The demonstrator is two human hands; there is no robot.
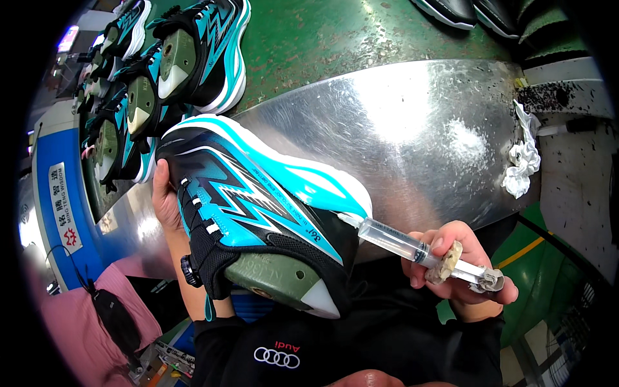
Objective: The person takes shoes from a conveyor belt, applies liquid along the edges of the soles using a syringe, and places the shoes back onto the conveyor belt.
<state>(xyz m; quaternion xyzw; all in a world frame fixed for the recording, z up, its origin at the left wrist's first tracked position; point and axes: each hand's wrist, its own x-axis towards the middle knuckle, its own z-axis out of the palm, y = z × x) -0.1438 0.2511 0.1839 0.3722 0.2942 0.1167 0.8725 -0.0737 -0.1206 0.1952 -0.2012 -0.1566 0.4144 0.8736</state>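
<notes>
A black and turquoise running shoe with a white and turquoise sole fills the middle, lying on its side in the air. Inside its collar sits a green shoe last. My left hand grips the shoe from behind at the left; most of its fingers are hidden by the shoe. In my right hand is a clear syringe, fingers wrapped round its barrel and plunger end. The syringe tip touches, or nearly touches, the seam between upper and sole at the heel. Lumpy dried residue coats the syringe's finger flange.
Several similar shoes on lasts stand at the upper left. A metal sheet covers part of the green table, with white smears on it. Crumpled white tissue lies at the right. Black shoes sit at the top right.
</notes>
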